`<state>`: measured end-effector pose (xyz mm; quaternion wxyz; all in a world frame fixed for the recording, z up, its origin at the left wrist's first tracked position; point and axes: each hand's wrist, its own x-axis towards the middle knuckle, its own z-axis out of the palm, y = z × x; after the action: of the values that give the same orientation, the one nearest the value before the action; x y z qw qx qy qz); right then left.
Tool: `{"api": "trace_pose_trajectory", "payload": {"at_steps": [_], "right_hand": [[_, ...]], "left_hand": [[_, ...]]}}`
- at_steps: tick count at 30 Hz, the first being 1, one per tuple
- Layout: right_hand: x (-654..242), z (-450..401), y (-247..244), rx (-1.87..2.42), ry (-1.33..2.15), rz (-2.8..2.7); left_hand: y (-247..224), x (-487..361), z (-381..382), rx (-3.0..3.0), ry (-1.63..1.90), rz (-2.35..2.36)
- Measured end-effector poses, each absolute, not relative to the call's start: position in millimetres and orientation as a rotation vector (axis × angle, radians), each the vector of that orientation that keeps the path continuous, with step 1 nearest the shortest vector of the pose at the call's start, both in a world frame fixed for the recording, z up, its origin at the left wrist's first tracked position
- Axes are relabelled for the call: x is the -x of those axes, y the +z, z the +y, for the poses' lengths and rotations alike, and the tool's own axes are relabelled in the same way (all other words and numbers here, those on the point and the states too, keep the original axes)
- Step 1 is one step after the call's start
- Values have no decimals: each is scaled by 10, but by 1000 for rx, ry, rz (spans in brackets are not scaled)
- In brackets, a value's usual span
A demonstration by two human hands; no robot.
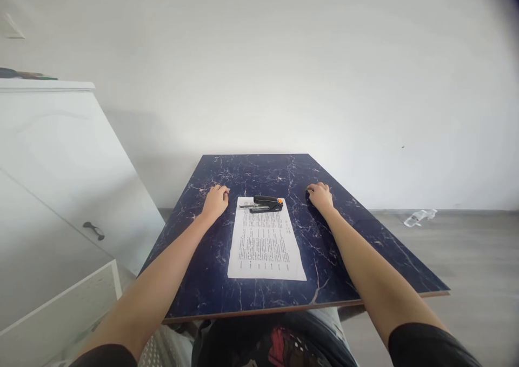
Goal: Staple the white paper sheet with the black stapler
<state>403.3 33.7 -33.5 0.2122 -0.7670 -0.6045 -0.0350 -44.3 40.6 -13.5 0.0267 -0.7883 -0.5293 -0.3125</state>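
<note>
A black stapler (266, 204) with an orange button lies on its side across the top part of a printed paper sheet (263, 267), its jaws spread apart towards the left. The sheet rests flat on the dark blue marbled table (203, 291). My left hand (217, 200) lies on the tabletop left of the sheet, its fingers loosely curled, and I see nothing in it. On the other side, my right hand (320, 197) rests to the right of the stapler, also with curled fingers. Neither hand touches the stapler or the paper.
A pale wall (259, 86) stands behind the table's far edge. On the left is a white cabinet (52, 156) with a dark handle (93, 230). A clear plastic object (420, 217) lies on the grey floor (466, 259) at right.
</note>
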Motion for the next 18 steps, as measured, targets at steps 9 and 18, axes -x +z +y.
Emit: {"api": "trace_pose_trajectory", "payload": {"at_steps": [9,18], "right_hand": [[-3553,80,-210,2204,-410,-1681],[-2699,-214,113,2102,-347,-1984]], "left_hand": [[-171,490,443,2508,-939,-1595],[-367,480,556,2685,-446,-1711]]}}
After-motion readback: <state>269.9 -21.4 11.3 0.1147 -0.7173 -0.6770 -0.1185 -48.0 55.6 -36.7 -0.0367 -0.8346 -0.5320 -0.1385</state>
